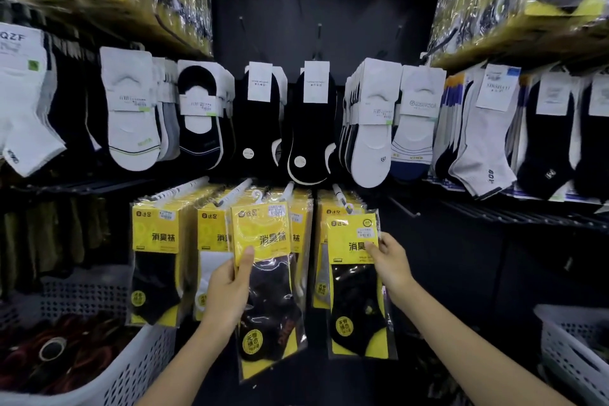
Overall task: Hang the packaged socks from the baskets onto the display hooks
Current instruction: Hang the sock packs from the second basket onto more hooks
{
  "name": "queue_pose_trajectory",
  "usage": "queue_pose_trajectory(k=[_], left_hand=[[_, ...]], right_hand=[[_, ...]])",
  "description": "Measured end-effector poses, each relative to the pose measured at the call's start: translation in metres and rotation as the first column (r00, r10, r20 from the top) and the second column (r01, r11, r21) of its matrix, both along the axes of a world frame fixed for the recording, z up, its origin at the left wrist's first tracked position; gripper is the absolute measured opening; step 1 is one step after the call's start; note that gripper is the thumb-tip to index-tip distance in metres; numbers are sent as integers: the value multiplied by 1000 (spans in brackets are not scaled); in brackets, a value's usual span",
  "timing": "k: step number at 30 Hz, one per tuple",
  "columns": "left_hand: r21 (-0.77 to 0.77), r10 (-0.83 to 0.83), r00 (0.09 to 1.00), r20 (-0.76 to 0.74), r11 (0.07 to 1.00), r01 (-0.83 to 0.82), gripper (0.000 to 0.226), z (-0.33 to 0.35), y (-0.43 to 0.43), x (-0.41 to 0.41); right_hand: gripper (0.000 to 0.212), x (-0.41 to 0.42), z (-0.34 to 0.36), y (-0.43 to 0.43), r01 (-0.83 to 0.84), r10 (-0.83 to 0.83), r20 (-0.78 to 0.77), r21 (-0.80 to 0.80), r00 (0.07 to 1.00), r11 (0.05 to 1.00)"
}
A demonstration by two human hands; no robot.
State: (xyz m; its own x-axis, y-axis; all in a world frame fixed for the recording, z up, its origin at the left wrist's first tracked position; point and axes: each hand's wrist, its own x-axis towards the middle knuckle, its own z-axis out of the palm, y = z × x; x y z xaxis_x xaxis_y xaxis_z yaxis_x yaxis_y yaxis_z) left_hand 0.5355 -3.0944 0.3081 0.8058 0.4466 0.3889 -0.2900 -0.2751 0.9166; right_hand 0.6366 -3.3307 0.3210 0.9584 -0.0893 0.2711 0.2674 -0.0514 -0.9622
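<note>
My left hand grips a yellow-and-black sock package by its left edge, thumb on the yellow card. Its white hanger sits just below the tip of a white display hook. My right hand pinches the right edge of another yellow sock package, whose hanger is at the tip of the hook to the right. Rows of the same yellow packages hang on the hooks behind and to the left.
A white perforated basket with dark goods stands at lower left, another white basket at lower right. Above hang rows of white and black socks. Bare dark hooks stretch to the right, wrapped stock fills the top shelves.
</note>
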Motion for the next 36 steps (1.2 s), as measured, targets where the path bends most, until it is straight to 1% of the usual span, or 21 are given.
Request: queue_pose_trajectory(k=[3, 8, 10, 13, 15, 16, 18, 19, 21, 22, 24, 25, 27, 29, 33, 35, 36], left_hand=[[13, 5, 1000, 11, 1000, -5, 48, -1, 1, 3], [20, 3, 999, 33, 1000, -4, 47, -4, 4, 8], [24, -17, 999, 46, 1000, 16, 46, -5, 5, 9], [44, -35, 998, 48, 998, 33, 46, -6, 6, 11], [46, -60, 997, 50, 997, 58, 50, -10, 8, 13], [47, -72, 996, 45, 996, 70, 53, -11, 9, 13], [42, -89, 995, 49, 995, 87, 50, -14, 8, 12], [35, -102, 993, 58, 994, 100, 46, -16, 7, 12], [35, -136, 989, 52, 990, 135, 43, -19, 0, 13], [32, -155, 987, 37, 988, 154, 43, -22, -4, 15], [22, -206, 979, -6, 978, 206, 46, -26, -15, 20], [24, -234, 972, -27, 972, 234, 46, -28, -21, 22], [23, -291, 955, -59, 956, 293, 39, -31, -35, 25], [19, -338, 939, -65, 940, 339, 35, -33, -48, 24], [-47, -430, 902, -37, 902, 429, 29, -38, -69, 25], [-74, -483, 870, -104, 876, 477, 24, -41, -76, 29], [-83, -512, 847, -144, 859, 505, 29, -42, -79, 31]], right_hand=[[15, 15, -4, 5, 2, -2, -17, 1, 1000, 1000], [17, 43, -14, 14, 57, -54, -58, 37, 997, 998], [16, 52, -18, 19, 150, -145, -105, 45, 984, 988], [29, 61, -29, 20, 343, -309, -246, 112, 919, 932], [33, 58, -39, 20, 415, -353, -338, 132, 873, 900], [35, 55, -43, 19, 425, -355, -363, 135, 862, 895], [35, 45, -49, 20, 373, -312, -349, 123, 884, 920], [33, 37, -49, 21, 306, -253, -320, 127, 913, 944], [28, 16, -43, 26, 105, -57, -262, 173, 963, 979], [28, 5, -38, 30, -1, 47, -232, 194, 972, 981], [30, -15, -30, 35, -176, 209, -173, 189, 963, 966], [31, -23, -26, 37, -239, 264, -154, 166, 952, 957], [30, -38, -23, 37, -299, 318, -136, 143, 938, 943], [25, -48, -25, 32, -265, 291, -134, 183, 947, 947], [19, -55, -37, 9, -76, 118, -163, 247, 979, 966], [17, -53, -39, -3, 40, 6, -169, 265, 986, 963], [17, -50, -39, -8, 88, -43, -171, 267, 984, 960]])
